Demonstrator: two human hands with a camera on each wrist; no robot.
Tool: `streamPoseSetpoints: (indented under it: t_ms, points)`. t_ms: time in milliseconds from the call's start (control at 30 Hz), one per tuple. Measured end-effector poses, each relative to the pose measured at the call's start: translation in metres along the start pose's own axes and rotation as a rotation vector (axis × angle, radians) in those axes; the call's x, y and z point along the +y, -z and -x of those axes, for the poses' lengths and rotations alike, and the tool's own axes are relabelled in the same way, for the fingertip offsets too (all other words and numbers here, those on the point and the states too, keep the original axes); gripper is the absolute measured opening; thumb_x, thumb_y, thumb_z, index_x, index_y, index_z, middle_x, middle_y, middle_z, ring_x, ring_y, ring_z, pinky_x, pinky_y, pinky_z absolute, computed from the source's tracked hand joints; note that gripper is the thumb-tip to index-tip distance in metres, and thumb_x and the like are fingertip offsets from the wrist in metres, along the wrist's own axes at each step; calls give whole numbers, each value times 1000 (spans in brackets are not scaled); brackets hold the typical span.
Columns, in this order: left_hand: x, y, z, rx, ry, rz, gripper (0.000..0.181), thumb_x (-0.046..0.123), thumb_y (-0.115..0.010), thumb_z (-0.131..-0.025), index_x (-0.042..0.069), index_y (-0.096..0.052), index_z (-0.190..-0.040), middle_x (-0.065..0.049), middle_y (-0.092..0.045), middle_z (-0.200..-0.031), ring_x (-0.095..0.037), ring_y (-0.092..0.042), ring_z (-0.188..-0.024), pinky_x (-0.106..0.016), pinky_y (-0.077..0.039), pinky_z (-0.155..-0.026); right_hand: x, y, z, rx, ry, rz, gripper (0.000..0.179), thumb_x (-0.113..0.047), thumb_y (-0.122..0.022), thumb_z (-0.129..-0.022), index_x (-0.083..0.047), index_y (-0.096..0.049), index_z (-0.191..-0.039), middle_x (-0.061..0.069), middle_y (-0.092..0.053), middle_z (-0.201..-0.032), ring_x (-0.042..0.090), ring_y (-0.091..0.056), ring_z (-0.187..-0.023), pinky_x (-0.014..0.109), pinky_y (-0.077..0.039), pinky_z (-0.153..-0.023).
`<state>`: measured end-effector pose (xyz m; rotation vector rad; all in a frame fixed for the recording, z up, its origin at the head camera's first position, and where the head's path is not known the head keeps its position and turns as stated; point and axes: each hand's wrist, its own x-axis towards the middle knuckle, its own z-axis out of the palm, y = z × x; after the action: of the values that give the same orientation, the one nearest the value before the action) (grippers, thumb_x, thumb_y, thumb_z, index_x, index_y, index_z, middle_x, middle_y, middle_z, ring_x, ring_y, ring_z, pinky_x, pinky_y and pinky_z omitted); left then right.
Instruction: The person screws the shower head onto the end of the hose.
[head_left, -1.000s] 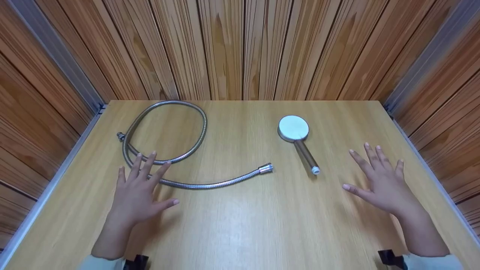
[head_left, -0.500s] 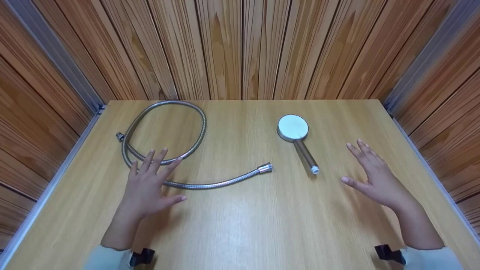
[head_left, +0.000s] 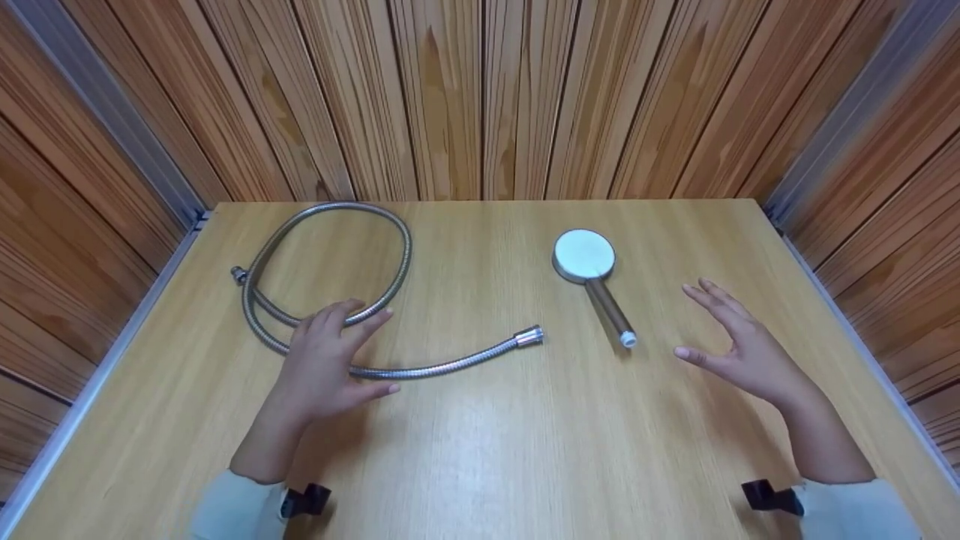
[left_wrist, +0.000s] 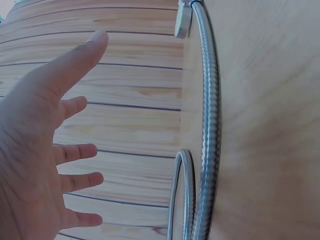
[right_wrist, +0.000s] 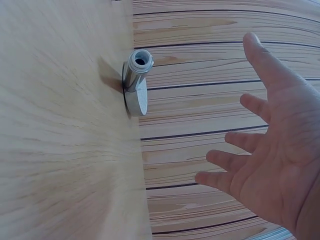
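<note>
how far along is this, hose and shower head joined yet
Not joined. The metal hose lies looped on the table, its free end apart from the shower head. The left hand hovers open over the hose and the right hand open beside the shower head's handle. Neither grips anything; picking up and joining remain.

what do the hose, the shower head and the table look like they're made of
Hose: looks like flexible metal, shiny silver, with fine ribbing plain in the left wrist view, and a smooth fitting at its end.
Shower head: polished, chrome-like handle with mirror glints; pale matte face and white threaded tip, probably plastic.
Table: light wood grain with a smooth sheen, solid wood or laminate, hard to tell which.
</note>
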<state>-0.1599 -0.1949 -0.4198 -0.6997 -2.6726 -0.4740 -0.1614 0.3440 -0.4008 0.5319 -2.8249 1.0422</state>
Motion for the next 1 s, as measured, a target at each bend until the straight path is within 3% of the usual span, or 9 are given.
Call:
streamPoseSetpoints:
  t_ms: [67,133,200,267,500,833,1000]
  points:
    - [3,-1,-3,10,-18,17,90,61,-81,-67,31,-48,-145,-18,-47,-139,-37,-41,-128,-65,-30,-99,1,0,-1,4,5,-36,80,-21,-77,-85,-19,-34,-153,19,-19,-159,51,-19,-140,70,-27,-102]
    - [6,-3,-7,11,-32,40,90,60,-82,-66,28,-49,-144,-17,-48,-138,-37,-42,-128,-64,-30,-100,2,0,-3,10,8,-69,79,-19,-76,-86,-18,-34,-152,20,-21,-158,48,-22,-140,45,-30,-112]
    - [8,-4,-11,10,-46,57,92,60,-83,-65,26,-49,-144,-16,-48,-137,-36,-43,-127,-63,-31,-100,3,0,-4,17,8,-103,77,-17,-76,-87,-14,-35,-152,20,-24,-157,46,-26,-139,19,-29,-108]
    - [11,-6,-14,1,-54,80,93,58,-85,-65,25,-48,-144,-14,-49,-138,-35,-43,-127,-62,-31,-100,4,-1,-6,24,3,-121,76,-16,-75,-87,-11,-35,-151,19,-27,-156,44,-30,-137,3,-27,-96]
    - [24,-15,-28,-27,-102,167,98,54,-88,-63,25,-45,-146,-11,-48,-139,-30,-42,-128,-59,-33,-102,8,-2,-12,20,-37,-209,70,-15,-72,-90,-4,-36,-149,20,-34,-151,42,-38,-133,6,-35,-95]
    - [39,-30,-46,-35,-176,266,92,62,-79,-69,29,-43,-147,-8,-49,-139,-24,-43,-127,-51,-38,-102,10,-2,-16,23,-52,-270,62,-14,-66,-94,-3,-36,-148,20,-38,-149,38,-42,-132,11,-40,-94]
    - [43,-34,-50,-42,-198,317,89,58,-80,-70,26,-45,-146,-8,-49,-139,-23,-43,-127,-47,-40,-101,9,-1,-18,29,-50,-313,58,-12,-63,-96,-2,-39,-147,19,-40,-147,29,-47,-130,13,-43,-92]
